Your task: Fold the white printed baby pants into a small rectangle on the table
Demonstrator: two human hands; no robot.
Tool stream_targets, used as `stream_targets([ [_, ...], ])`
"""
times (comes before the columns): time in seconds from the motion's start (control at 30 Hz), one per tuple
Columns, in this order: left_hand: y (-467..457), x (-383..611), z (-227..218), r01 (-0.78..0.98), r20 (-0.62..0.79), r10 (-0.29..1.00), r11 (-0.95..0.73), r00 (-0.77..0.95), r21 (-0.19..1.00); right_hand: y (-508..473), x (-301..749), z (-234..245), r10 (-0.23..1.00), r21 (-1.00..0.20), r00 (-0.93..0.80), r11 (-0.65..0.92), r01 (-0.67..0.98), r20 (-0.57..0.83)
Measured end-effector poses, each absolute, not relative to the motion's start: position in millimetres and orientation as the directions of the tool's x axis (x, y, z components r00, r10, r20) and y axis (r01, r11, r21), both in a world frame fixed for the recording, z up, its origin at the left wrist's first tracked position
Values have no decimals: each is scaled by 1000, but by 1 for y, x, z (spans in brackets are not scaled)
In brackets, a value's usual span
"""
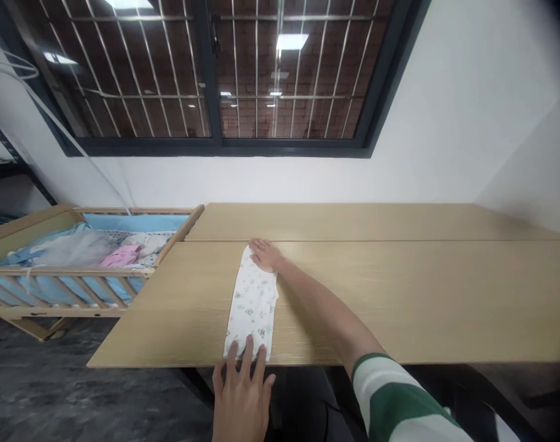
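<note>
A small white baby garment [252,302] with a fine coloured print lies folded into a long narrow strip on the wooden table [399,294]. My left hand [241,393] rests open at the table's front edge, its fingertips pressing the near end of the strip. My right hand [265,254] reaches forward, lying flat and open on the far end of the garment. My right arm wears a green and white striped sleeve [399,399].
A wooden baby crib [68,270] with blue lining stands against the table's left side, holding pink and white clothes [123,253] and netting. A barred window [215,73] fills the wall behind. The dark floor lies below the table's front edge.
</note>
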State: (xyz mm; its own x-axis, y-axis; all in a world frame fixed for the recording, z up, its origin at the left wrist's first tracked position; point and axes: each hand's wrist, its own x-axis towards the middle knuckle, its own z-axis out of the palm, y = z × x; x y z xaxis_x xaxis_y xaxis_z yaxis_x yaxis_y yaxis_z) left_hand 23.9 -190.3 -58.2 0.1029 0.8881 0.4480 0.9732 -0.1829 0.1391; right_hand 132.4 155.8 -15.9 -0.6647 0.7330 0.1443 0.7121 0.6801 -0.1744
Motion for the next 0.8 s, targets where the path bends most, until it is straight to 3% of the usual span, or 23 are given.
stream_targets([
  [0.1, -182, 5, -49, 948, 493, 847, -293, 199, 122, 124, 135, 3, 700, -126, -656, 705, 698, 282],
  [0.2, -174, -18, -45, 934, 534, 804, -350, 261, 72, 71, 145, 20, 666, -172, -666, 739, 652, 336],
  [0.43, -163, -44, -59, 904, 528, 792, -416, 307, 98, -69, 182, 22, 477, -306, -859, 859, 411, 187],
  [0.6, -161, -53, -69, 869, 563, 715, -494, 415, -14, -103, 200, 4, 498, -246, -852, 856, 454, 159],
  [0.8, -161, -63, -69, 847, 560, 674, -521, 482, -103, -111, 205, 0, 511, -91, -835, 859, 504, 201],
])
